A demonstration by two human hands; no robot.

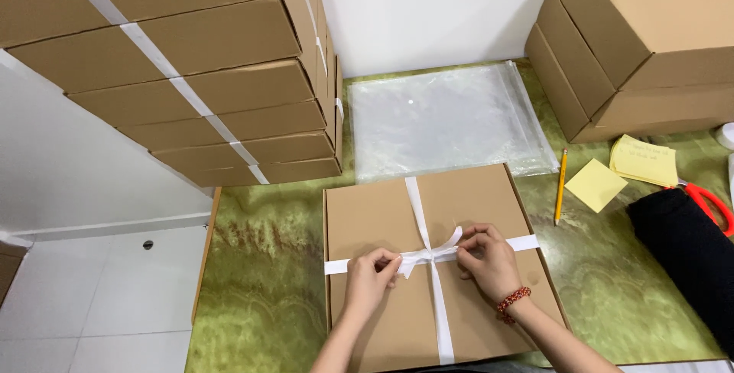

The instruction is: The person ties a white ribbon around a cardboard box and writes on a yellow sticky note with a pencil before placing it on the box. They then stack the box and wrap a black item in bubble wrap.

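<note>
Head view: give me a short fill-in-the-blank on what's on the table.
1. Both hands, left hand and right hand, pinch a white ____ crossed over the flat box.
2. The pencil lying right of the box is ____ in colour.
3. The right wrist wears a bead bracelet that is ____.
4. Behind the box lies a stack of clear plastic ____.

Missing words: ribbon; yellow; red; bags
</note>
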